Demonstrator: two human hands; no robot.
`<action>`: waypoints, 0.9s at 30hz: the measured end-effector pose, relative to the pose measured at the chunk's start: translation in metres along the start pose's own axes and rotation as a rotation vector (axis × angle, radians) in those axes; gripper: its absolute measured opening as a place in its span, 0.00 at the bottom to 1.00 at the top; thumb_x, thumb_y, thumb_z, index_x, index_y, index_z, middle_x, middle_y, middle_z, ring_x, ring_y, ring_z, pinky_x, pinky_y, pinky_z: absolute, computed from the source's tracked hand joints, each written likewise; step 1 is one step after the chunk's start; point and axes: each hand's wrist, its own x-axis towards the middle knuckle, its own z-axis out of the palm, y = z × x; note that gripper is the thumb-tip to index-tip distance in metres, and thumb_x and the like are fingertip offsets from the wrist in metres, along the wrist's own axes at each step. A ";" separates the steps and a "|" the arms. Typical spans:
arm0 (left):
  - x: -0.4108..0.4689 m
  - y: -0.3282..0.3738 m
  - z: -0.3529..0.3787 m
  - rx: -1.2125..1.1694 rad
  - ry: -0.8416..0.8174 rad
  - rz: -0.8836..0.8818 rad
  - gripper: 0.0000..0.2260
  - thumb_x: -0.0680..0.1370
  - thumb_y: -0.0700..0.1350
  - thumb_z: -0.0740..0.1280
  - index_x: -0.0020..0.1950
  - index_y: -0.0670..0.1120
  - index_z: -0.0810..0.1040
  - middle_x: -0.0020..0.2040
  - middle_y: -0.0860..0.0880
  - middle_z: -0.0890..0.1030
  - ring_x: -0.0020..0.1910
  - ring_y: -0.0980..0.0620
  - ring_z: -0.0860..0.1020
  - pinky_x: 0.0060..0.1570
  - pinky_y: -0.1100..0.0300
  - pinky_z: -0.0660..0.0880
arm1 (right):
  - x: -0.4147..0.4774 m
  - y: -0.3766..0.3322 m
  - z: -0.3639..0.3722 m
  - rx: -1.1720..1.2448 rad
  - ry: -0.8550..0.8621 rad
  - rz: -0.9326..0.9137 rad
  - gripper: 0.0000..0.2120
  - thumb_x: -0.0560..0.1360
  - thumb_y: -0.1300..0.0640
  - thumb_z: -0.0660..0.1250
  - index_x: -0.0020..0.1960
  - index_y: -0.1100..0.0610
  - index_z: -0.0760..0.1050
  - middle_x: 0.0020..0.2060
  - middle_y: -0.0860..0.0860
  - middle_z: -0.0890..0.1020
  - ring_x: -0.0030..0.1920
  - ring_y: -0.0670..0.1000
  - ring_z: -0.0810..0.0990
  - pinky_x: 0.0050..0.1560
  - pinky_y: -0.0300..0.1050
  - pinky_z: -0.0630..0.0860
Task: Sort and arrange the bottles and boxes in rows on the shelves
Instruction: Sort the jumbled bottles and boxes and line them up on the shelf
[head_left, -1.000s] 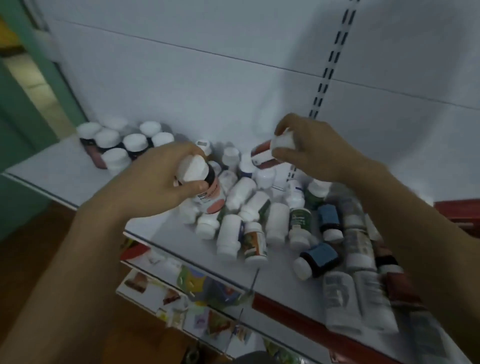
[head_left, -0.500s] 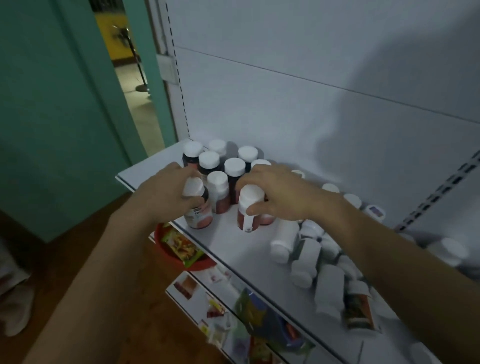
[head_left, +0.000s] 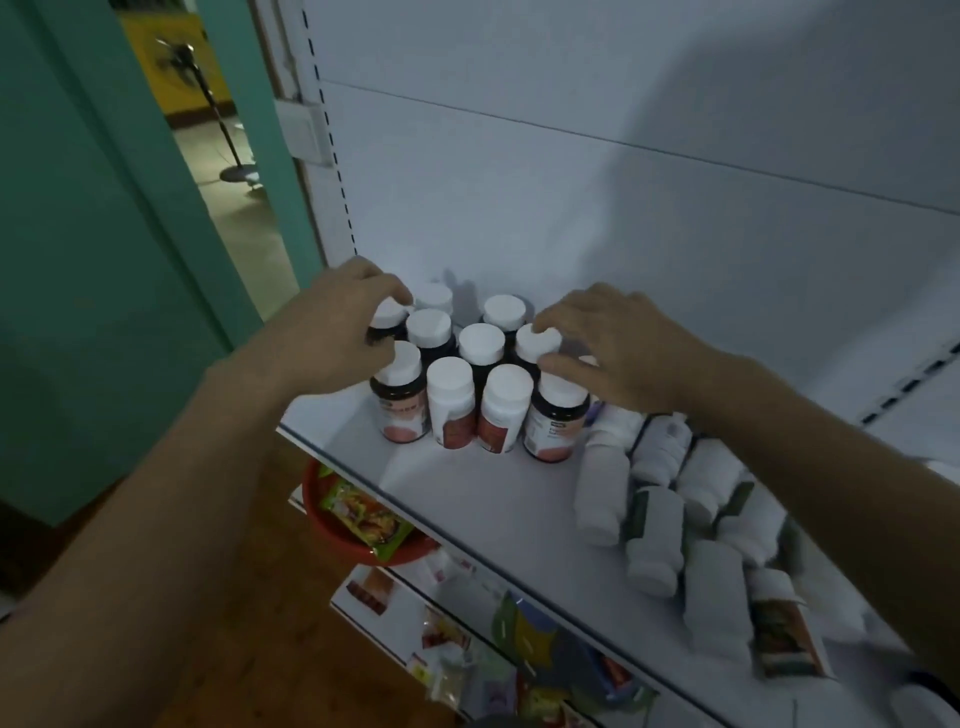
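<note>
Several bright packets (head_left: 524, 639) and a red bowl (head_left: 332, 525) sit lowest and nearest, under the white shelf (head_left: 467, 499) that carries the work. On that shelf, to the right, the lying bottles (head_left: 654, 535) form a loose heap on their sides, touching one another. Round and smooth, they would likely roll if nudged, so each is best taken across the body with thumb opposite fingers, then stood up. Further in, at the shelf's left end, the upright bottles (head_left: 452, 395) stand in tight rows, their white caps touching or nearly so. They look like small plastic pill containers: light, stiff and not fragile, but tall for their base, so a push high on the cap could tip one into its neighbours. The cap is the only part free to take from above, since lower down the sides are walled in. The left hand (head_left: 332, 338) bends its fingers over the caps on the block's left edge. The right hand (head_left: 618, 353) has forefinger and thumb either side of a cap on the right edge. Whether either grip squeezes or merely rests, I cannot tell. Behind stands the plain back panel (head_left: 571, 208).
</note>
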 end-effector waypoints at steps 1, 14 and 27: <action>0.008 0.004 -0.007 0.043 -0.011 0.047 0.20 0.76 0.48 0.70 0.68 0.50 0.75 0.64 0.45 0.74 0.61 0.40 0.73 0.61 0.40 0.73 | -0.004 0.010 -0.006 -0.040 -0.002 0.011 0.24 0.80 0.38 0.58 0.66 0.53 0.75 0.58 0.53 0.80 0.60 0.58 0.76 0.55 0.56 0.74; 0.099 0.192 0.035 0.232 -0.262 0.545 0.26 0.82 0.58 0.63 0.78 0.53 0.62 0.76 0.51 0.64 0.72 0.47 0.65 0.69 0.46 0.67 | -0.209 0.071 -0.073 -0.271 -0.081 0.619 0.27 0.81 0.43 0.62 0.77 0.52 0.66 0.72 0.53 0.72 0.72 0.56 0.68 0.67 0.57 0.70; 0.072 0.443 0.115 0.091 -0.422 0.809 0.32 0.79 0.62 0.64 0.80 0.54 0.59 0.72 0.46 0.72 0.66 0.45 0.74 0.62 0.51 0.74 | -0.505 0.069 -0.128 -0.152 -0.137 1.306 0.30 0.79 0.43 0.65 0.76 0.56 0.66 0.72 0.56 0.72 0.70 0.58 0.72 0.70 0.53 0.70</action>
